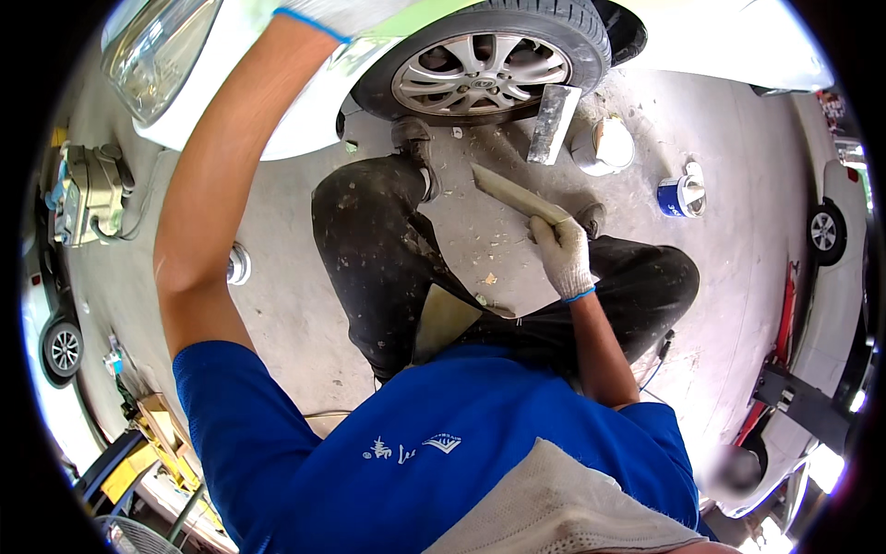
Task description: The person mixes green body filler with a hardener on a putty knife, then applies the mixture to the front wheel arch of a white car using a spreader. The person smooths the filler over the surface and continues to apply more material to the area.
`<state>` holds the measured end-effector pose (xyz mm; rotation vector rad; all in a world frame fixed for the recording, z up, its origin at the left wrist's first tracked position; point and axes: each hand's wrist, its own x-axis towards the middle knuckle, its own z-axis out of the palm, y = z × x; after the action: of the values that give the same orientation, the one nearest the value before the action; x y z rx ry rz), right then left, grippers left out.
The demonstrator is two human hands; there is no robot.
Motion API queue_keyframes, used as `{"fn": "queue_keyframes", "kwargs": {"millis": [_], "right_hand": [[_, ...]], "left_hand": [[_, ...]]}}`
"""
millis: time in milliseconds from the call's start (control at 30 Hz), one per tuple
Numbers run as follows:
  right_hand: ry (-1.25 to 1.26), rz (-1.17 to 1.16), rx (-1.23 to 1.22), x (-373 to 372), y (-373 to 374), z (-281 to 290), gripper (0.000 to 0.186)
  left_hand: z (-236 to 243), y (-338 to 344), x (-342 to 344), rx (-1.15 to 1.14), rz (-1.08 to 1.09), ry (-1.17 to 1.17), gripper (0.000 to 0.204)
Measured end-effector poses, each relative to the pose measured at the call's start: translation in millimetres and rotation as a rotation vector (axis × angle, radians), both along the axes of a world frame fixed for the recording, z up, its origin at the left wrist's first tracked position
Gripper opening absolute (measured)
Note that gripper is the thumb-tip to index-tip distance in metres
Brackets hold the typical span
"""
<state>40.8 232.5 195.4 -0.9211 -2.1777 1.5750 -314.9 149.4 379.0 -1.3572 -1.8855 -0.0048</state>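
My left hand [346, 15], in a white glove with a blue cuff, reaches to the white car's body [268, 83] at the top edge; its fingers are mostly cut off or unclear. My gloved right hand [560, 254] grips a long, flat, pale olive strip [503, 189] above the floor, between my bent legs. A car wheel [482, 74] with a silver rim is just ahead. A stained flat block [554, 125] stands by the tyre, beside a white bucket [604, 148]. A pale olive sheet [441, 323] lies at my left thigh.
A blue can [679, 195] stands right of the bucket. A boxy machine [88, 194] with a hose is at left, with yellow items [148, 443] lower down. Other white cars [821, 314] line both sides; a red bar [786, 314] is at the right. A round metal object [238, 265] is by my left arm.
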Motion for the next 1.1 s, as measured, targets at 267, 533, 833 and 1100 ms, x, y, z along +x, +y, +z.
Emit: {"fn": "queue_keyframes", "kwargs": {"millis": [267,533,833,1100], "right_hand": [[0.04,0.094,0.203,-13.0,1.7,-7.5,0.016],[0.012,0.128,0.135,-18.4,-10.3,-13.4,0.013],[0.034,0.128,0.157,-13.4,-10.3,-18.5,0.019],[-0.006,0.132,0.138,-5.4,-12.8,-18.7,0.014]], "left_hand": [[20.8,11.2,-10.6,-0.01,-0.09,0.163,0.073],[21.8,-24.0,-3.7,0.068,-0.147,0.175,0.081],[-8.0,31.7,9.0,0.117,-0.066,0.083,0.088],[-21.8,31.4,23.4,0.152,-0.087,0.027,0.089]]}}
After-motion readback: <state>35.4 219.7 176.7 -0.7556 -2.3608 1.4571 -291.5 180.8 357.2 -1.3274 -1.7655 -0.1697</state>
